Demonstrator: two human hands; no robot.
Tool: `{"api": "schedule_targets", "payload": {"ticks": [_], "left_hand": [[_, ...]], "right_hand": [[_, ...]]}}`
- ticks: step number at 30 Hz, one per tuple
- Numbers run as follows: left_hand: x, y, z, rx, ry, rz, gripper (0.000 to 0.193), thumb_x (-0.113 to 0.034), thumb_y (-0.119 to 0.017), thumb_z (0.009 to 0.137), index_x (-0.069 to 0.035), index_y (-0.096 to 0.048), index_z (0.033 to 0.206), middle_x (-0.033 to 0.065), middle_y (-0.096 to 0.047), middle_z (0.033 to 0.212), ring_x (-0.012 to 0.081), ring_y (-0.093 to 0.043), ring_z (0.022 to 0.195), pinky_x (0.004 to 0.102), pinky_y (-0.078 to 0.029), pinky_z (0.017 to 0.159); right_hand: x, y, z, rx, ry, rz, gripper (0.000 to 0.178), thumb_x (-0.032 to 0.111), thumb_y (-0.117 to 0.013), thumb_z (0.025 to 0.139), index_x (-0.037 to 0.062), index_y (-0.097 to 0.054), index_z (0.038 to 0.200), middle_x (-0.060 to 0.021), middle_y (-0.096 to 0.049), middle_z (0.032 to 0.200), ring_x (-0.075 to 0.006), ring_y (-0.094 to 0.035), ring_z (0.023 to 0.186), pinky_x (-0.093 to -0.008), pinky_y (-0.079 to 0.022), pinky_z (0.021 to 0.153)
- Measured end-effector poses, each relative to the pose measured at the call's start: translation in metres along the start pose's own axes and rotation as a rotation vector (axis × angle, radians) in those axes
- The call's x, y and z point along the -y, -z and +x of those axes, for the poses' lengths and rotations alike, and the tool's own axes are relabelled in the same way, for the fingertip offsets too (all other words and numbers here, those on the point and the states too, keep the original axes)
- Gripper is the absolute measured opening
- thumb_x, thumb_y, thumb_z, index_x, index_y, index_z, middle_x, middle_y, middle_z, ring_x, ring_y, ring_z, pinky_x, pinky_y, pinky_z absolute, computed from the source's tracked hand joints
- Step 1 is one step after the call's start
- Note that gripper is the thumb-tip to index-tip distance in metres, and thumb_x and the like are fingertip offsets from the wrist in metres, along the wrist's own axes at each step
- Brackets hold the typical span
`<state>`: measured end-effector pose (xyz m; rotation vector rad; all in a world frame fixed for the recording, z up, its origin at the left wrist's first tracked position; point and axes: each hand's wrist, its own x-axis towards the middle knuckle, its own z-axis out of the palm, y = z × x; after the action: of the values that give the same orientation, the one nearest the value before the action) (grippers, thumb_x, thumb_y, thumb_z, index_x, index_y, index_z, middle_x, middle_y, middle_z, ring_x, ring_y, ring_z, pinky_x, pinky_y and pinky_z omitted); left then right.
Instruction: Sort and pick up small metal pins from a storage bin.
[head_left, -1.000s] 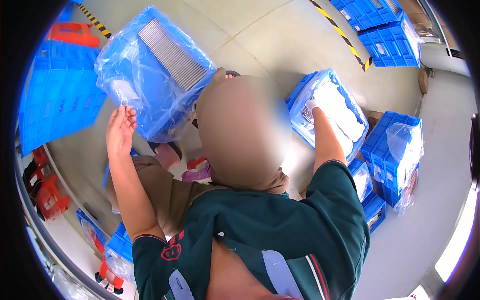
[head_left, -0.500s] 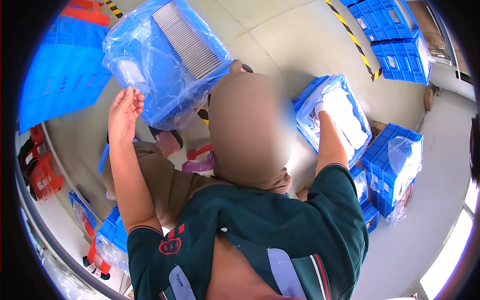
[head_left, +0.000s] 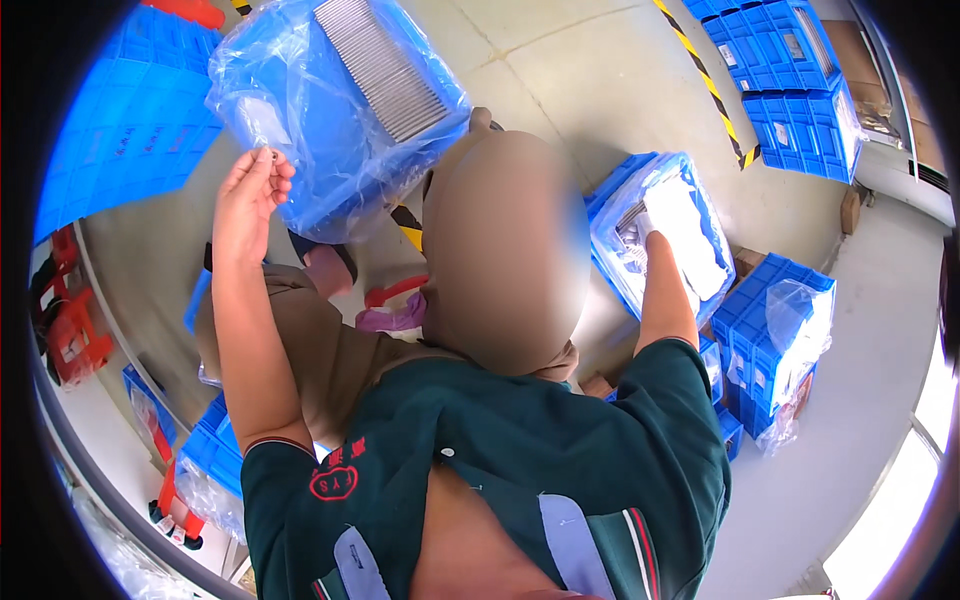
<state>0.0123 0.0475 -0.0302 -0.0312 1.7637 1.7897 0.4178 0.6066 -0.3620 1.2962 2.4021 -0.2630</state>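
Observation:
My left hand (head_left: 255, 188) is raised at the left, beside a plastic-lined blue crate (head_left: 345, 150). Its thumb and forefinger pinch together at a tiny dark thing, too small to name. A slatted row of thin, pale grey pieces (head_left: 382, 70) lies along that crate's right side. At the right, my right hand (head_left: 650, 232) reaches down into a smaller blue crate (head_left: 612, 262) lined with clear plastic. Glare and white material (head_left: 690, 225) wash out the fingers there. Small metallic-looking pieces (head_left: 630, 222) lie next to that hand.
Stacked blue crates stand at the far left (head_left: 120, 130), far right (head_left: 790, 90) and near right (head_left: 770, 330). Orange-red stools (head_left: 80, 340) are at the left. Black-and-yellow tape (head_left: 700, 75) marks the floor. My bent knees come between the two crates.
My left hand has risen slightly, still pinched. My right hand has shifted a little to the right and down inside the smaller crate, uncovering more of the metallic pieces.

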Motion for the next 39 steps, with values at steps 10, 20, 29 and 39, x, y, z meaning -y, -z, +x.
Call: {"api": "schedule_targets", "payload": {"ticks": [10, 20, 29, 39], "left_hand": [[-0.006, 0.008, -0.010, -0.039, -0.010, 0.032, 0.020, -0.025, -0.047, 0.087, -0.007, -0.054, 0.089, 0.0021, -0.056, 0.079, 0.0076, -0.047, 0.069, 0.0210, -0.037, 0.062], [-0.003, 0.016, -0.015, -0.078, -0.033, 0.032, 0.021, -0.025, -0.049, 0.086, -0.005, -0.055, 0.090, 0.0036, -0.056, 0.080, 0.0081, -0.049, 0.069, 0.0211, -0.038, 0.062], [-0.017, 0.019, -0.018, -0.038, -0.064, -0.071, 0.020, -0.025, -0.051, 0.085, -0.006, -0.055, 0.089, 0.0028, -0.058, 0.077, 0.0082, -0.051, 0.065, 0.0212, -0.040, 0.060], [-0.050, 0.005, -0.031, 0.077, -0.191, -0.255, 0.021, -0.028, -0.051, 0.085, -0.008, -0.056, 0.085, 0.0014, -0.057, 0.074, 0.0082, -0.051, 0.063, 0.0210, -0.041, 0.058]], "right_hand": [[-0.001, 0.069, -0.053, 0.664, 0.155, -0.621, 0.044, 0.020, -0.044, 0.080, 0.0056, -0.044, 0.122, -0.0205, -0.047, 0.119, -0.0352, -0.049, 0.105, -0.0412, -0.039, 0.089], [0.071, 0.091, -0.110, 0.349, 0.041, -0.578, 0.029, 0.022, -0.049, 0.079, 0.0061, -0.061, 0.099, -0.0183, -0.059, 0.100, -0.0332, -0.057, 0.091, -0.0399, -0.043, 0.083], [0.127, 0.183, -0.172, 0.338, -0.106, 0.837, 0.020, 0.025, -0.051, 0.085, 0.0063, -0.056, 0.079, 0.0004, -0.048, 0.058, -0.0065, -0.036, 0.040, -0.0219, -0.027, 0.036], [0.385, 0.332, -0.237, 0.137, 0.609, 1.044, 0.013, 0.016, -0.057, 0.082, 0.0040, -0.058, 0.076, 0.0015, -0.049, 0.056, -0.0050, -0.041, 0.050, -0.0185, -0.032, 0.046]]}}
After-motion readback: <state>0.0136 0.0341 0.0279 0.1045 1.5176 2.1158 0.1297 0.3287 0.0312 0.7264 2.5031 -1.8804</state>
